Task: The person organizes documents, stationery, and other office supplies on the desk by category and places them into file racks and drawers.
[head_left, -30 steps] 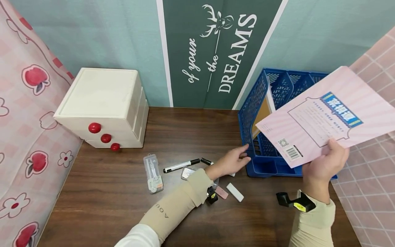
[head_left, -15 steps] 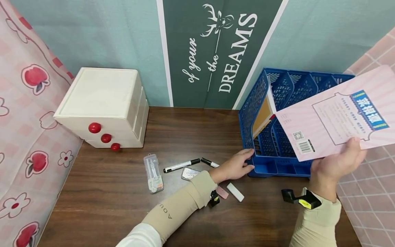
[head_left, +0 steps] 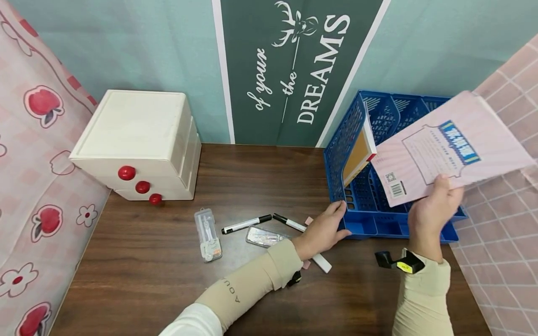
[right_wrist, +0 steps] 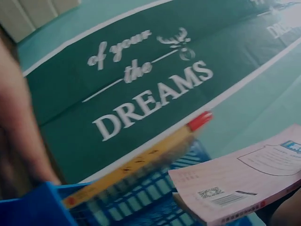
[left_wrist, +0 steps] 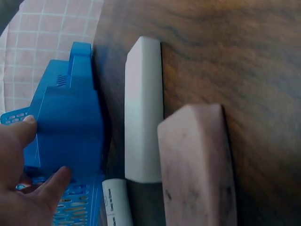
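Observation:
My right hand (head_left: 435,214) grips a pink book (head_left: 420,163) by its lower edge, thumb on the printed cover. Tilted, the book is above the compartments of a blue file rack (head_left: 363,226); its barcode corner also shows in the right wrist view. At the rack's front left corner is my left hand (head_left: 321,231), holding that corner between thumb and fingers. Inside the leftmost compartment stands a yellow-brown book (head_left: 357,161) with a white edge and a red corner. The pink book hides part of the rack.
Near my left forearm lie two black-and-white markers (head_left: 246,224), a clear flat case (head_left: 265,236), a white block (left_wrist: 142,110) and a pink eraser-like block (left_wrist: 197,165). Farther left are a clear slim case (head_left: 208,235) and a white drawer unit (head_left: 134,126) with red knobs.
The pink book first moved right, then came back left and lower over the rack with my right hand. My left hand shifted slightly right onto the rack's corner.

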A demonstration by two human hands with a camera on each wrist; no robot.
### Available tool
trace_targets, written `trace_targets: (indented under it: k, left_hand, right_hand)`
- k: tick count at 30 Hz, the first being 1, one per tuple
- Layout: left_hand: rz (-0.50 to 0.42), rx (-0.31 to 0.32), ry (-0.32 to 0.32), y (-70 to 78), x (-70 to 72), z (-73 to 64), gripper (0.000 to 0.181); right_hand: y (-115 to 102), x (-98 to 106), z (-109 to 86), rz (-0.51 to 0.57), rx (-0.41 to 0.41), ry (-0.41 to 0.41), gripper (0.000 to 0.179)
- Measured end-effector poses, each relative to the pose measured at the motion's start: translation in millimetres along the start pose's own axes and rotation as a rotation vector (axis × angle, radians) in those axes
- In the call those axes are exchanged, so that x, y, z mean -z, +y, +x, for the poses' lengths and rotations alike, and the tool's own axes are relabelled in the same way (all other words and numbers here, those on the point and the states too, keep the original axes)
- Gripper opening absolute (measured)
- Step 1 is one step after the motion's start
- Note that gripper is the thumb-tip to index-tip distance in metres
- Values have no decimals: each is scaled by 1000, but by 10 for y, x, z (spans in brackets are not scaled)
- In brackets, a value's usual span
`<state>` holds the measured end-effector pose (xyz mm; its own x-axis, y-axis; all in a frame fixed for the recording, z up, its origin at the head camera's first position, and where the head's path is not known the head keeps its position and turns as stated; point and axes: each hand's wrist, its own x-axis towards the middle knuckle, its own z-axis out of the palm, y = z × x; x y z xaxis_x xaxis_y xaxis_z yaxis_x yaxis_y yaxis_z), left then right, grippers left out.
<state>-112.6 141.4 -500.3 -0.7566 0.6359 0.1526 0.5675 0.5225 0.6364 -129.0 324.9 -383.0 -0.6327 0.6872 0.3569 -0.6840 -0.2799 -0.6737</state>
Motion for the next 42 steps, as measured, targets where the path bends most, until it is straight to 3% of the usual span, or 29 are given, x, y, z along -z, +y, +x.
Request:
trace_targets:
  k: [6,14,18,24,27,31,34,38,42]
  left_hand:
    - [42,25,46,35,-64,9,75]
    - [47,38,37,26,-65,12,74]
    - [41,22,44,15,-51,24,74]
    - [44,15,52,24,-35,23,74]
    - [51,20,52,35,-27,18,73]
    - [41,14,43,26,1,16,72]
    - [35,9,38,14,17,16,72]
    - [33,13,38,-9,32,23,72]
    - [40,11,36,-29,43,32,71]
  right_hand:
    - [231,71,-105,-230,-8,-194,33]
    - [386,114,-132,-379,-166,-397,38]
    - [435,136,-114,-406,-245,-446,40]
    - [507,195,-111,-346,-389,-516,38]
    - [528,236,-85,-412,-442,-591,39]
    - [543,262,-43,-664,-400,-761,55]
    - [538,261,-24,-812,-377,-836,65]
    - [516,238,1,-876,-414,-876,68]
    - [495,237,41,-901,-398,-937,65]
